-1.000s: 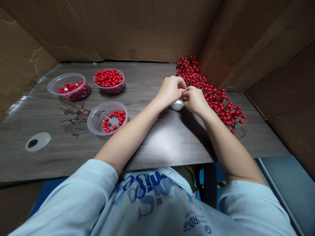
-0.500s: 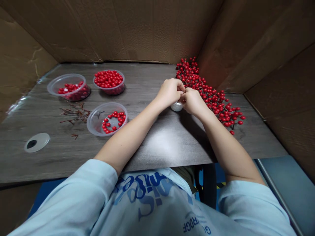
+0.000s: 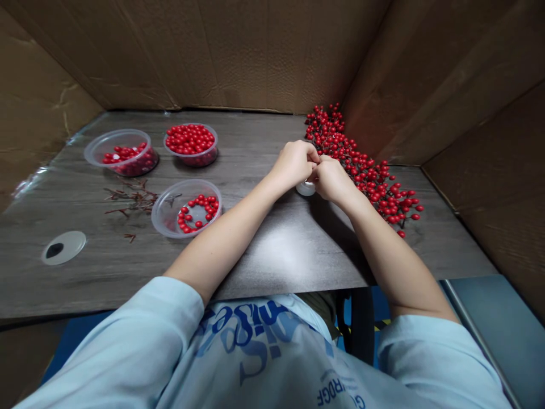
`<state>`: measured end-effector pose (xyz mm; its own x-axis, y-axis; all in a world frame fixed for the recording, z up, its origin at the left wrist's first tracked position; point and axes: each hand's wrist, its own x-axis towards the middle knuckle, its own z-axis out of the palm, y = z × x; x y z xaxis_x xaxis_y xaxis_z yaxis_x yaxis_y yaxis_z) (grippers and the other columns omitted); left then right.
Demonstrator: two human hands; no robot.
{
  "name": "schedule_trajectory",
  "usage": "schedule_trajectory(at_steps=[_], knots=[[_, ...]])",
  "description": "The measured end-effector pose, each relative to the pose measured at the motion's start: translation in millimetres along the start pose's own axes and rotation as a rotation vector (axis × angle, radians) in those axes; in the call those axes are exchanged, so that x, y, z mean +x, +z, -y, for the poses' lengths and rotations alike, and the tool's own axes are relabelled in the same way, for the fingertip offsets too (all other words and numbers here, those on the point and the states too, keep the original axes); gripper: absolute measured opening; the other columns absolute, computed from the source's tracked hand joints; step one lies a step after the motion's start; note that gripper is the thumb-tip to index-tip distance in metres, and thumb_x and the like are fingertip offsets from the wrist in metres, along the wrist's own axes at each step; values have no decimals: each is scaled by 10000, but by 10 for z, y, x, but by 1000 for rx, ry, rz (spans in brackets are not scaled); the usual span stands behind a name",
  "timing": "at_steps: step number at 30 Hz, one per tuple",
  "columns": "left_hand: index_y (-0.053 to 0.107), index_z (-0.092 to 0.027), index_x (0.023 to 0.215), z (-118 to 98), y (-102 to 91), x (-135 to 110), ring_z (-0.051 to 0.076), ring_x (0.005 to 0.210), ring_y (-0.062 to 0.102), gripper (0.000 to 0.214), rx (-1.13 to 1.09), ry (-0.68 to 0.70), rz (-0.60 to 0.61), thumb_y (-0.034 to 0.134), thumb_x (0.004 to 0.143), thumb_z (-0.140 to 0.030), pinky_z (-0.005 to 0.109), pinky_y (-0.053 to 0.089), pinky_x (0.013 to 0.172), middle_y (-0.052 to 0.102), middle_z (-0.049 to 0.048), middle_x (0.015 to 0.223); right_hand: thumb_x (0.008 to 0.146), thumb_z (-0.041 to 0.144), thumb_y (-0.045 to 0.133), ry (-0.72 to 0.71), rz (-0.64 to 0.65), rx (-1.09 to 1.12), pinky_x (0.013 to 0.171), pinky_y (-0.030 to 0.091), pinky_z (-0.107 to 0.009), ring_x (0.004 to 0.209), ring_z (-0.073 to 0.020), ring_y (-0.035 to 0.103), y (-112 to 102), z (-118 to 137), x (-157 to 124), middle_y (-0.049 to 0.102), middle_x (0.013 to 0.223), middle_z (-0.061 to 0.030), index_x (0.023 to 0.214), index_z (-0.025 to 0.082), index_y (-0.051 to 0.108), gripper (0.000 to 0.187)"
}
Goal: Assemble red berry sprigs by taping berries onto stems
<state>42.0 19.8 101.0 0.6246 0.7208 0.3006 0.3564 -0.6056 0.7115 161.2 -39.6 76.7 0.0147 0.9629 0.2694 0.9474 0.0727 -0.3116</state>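
My left hand [image 3: 295, 163] and my right hand [image 3: 334, 179] meet over the table, fingertips pinched together. What they pinch is hidden behind the fingers. Just below the fingers a small white, shiny round object [image 3: 305, 188] shows in part; I cannot tell whether a hand touches it. Close behind and to the right of my hands lies a long pile of red berry sprigs [image 3: 366, 170].
On the left stand a tub of red berries [image 3: 191, 140], a second part-filled tub [image 3: 121, 136] and a tub with fewer berries [image 3: 159, 215]. Bare brown twigs [image 3: 134, 197] and a pale disc with a black spot [image 3: 73, 245] lie nearby. Cardboard walls [image 3: 238, 57] surround the table.
My hands stay together in nearly the same place, with slight finger movement. The whole view has shifted a little; the tubs and berry sprigs stay put.
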Motion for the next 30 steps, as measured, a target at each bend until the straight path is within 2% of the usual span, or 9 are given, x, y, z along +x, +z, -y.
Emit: schedule_trajectory(at_steps=[4,10,19,23,30], knots=[[698,-159,769,1,5,-4,171,789,624,205,20,9,6,543,663,-77,303,486,797,695,48,796,646,31,531,-10,16,-59,700,460,-312,740,-215,565,-27,7,-2,591,822,-89,625,155,599,143],[698,-149,804,-28,-14,-20,157,806,614,229,53,-5,29,533,660,-81,284,476,802,694,47,835,697,74,525,9,134,-179,718,461,-323,795,-239,565,-103,76,-5,583,914,-133,749,112,631,124],[699,-142,777,-35,-41,-29,157,747,608,242,67,-15,30,513,649,-54,273,472,734,690,53,768,709,75,565,37,199,-235,725,463,-360,761,-253,581,-136,172,52,574,914,-161,822,87,644,138],[697,-139,772,-39,-48,-28,152,738,605,235,58,-24,30,515,651,-53,267,469,724,689,50,761,697,77,586,7,177,-218,688,465,-345,713,-227,572,-121,129,61,570,875,-149,826,85,661,150],[685,-140,797,-66,-77,-2,152,777,602,172,2,-5,-35,555,691,-99,290,463,789,691,49,815,624,16,569,-37,43,-106,670,452,-298,678,-181,555,-218,-19,33,587,779,-78,630,136,700,178]])
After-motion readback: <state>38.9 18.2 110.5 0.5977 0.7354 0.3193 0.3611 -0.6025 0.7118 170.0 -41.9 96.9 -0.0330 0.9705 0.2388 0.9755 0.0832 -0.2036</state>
